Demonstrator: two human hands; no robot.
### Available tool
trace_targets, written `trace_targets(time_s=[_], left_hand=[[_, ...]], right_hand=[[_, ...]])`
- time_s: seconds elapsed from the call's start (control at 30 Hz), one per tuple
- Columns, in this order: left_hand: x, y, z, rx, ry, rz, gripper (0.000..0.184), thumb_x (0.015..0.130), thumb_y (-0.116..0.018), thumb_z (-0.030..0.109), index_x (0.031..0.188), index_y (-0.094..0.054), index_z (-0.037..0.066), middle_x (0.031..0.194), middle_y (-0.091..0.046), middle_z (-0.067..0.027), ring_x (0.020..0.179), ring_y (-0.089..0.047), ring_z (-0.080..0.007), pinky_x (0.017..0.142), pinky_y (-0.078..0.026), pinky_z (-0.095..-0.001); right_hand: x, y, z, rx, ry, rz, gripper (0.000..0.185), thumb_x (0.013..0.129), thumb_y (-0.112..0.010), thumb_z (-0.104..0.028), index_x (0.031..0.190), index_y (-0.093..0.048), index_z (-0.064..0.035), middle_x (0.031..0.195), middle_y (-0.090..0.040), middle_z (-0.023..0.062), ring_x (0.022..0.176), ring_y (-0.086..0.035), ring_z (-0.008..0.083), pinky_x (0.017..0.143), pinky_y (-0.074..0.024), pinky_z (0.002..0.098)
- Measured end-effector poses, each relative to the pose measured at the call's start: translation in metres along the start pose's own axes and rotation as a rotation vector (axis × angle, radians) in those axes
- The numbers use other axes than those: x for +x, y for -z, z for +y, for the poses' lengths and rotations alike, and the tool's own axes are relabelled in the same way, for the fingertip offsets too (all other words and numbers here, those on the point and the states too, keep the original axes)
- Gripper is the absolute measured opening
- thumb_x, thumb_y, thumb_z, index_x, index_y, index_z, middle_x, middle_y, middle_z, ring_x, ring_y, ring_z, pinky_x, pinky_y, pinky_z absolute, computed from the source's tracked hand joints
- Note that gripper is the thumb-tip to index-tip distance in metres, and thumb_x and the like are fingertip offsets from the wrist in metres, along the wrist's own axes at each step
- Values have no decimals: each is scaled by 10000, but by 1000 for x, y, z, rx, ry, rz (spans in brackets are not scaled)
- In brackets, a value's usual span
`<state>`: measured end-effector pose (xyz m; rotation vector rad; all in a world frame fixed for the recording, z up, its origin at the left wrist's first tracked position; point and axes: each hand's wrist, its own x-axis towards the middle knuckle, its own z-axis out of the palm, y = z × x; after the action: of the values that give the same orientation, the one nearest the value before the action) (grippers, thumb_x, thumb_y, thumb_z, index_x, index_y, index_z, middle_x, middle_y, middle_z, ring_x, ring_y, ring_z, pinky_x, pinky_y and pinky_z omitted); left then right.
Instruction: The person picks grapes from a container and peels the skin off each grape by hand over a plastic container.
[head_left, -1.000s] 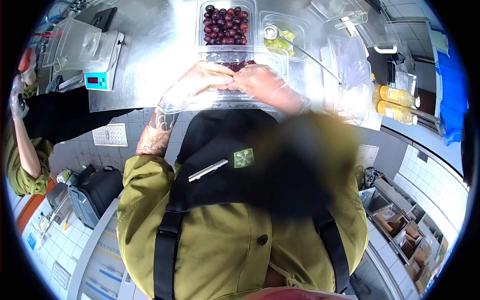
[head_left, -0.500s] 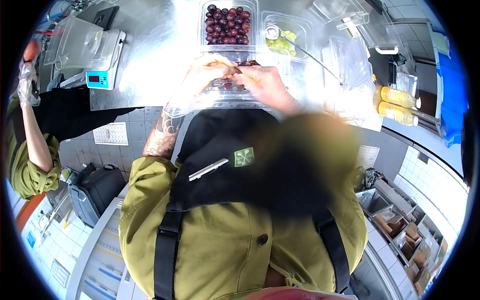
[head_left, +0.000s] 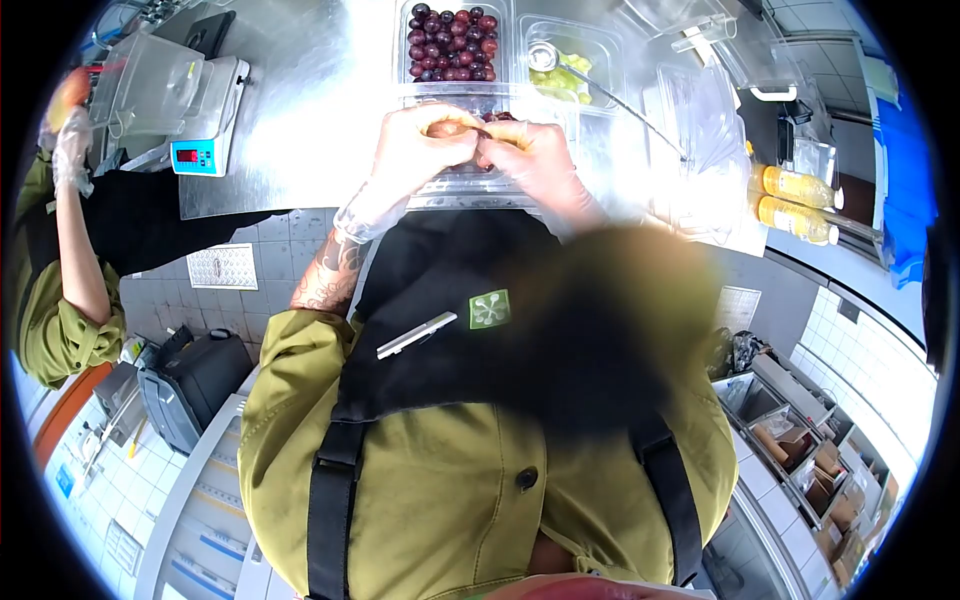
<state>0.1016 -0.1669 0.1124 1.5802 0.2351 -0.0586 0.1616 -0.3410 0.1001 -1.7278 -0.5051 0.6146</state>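
Observation:
My left hand [head_left: 425,145] and my right hand [head_left: 540,165], both in clear gloves, meet over a clear plastic container [head_left: 450,195] near the table's front edge. Their fingertips pinch a small dark red grape [head_left: 484,136], mostly covered by the fingers. More dark red pieces lie beneath the hands, partly hidden. Just beyond stands a clear tub of whole red grapes [head_left: 453,45]. To its right, pale green peeled pieces [head_left: 562,78] fill part of another tub, with a long-handled metal scoop [head_left: 543,57] resting across it.
On the left of the steel table [head_left: 300,120] is a blue digital scale [head_left: 200,157] carrying clear containers. Yellow bottles [head_left: 800,187] lie at the right. At far left, a co-worker's gloved hand [head_left: 72,150] holds a reddish round fruit [head_left: 72,90].
My hands have shifted slightly, with the left turned and its fingers curled more around the fingertips' meeting point. The co-worker's hand and fruit have moved a little right.

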Motion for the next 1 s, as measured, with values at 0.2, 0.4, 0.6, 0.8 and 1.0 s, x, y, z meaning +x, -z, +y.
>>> trace_targets(time_s=[0.2,0.4,0.6,0.8,1.0], left_hand=[[2,10,-10,-443,56,-124,207,847,-576,9,1026,-638,-74,910,-670,-116,814,-622,-137,765,-494,-244],[4,12,-14,-732,129,-116,235,860,-531,11,1064,-610,-74,1030,-640,-149,887,-591,-176,828,-476,-284],[3,15,-32,-686,138,-65,239,879,-514,15,1082,-602,-74,1065,-638,-164,964,-613,-194,879,-491,-288],[-4,8,-17,-454,145,-6,265,866,-593,20,1119,-590,-59,1058,-644,-125,959,-600,-162,869,-470,-269],[-9,-4,2,-317,116,59,301,888,-585,18,1179,-568,-59,1129,-627,-135,1012,-607,-164,885,-483,-261]], right_hand=[[2,12,-12,562,-259,-104,187,851,-602,-43,992,-650,72,857,-690,157,737,-645,177,703,-513,275],[-1,16,-9,564,-187,-6,185,857,-597,-35,1012,-649,53,878,-686,135,775,-635,169,728,-510,283],[-7,16,-7,-342,44,122,348,730,-619,-78,1074,-662,-51,931,-677,145,786,-665,166,758,-517,275],[-8,2,-29,-333,34,268,294,746,-651,-127,1033,-681,-71,925,-669,145,727,-671,225,685,-530,295],[0,-13,-12,-207,179,242,244,768,-691,-124,1005,-690,-66,890,-678,106,680,-667,190,652,-529,282]])
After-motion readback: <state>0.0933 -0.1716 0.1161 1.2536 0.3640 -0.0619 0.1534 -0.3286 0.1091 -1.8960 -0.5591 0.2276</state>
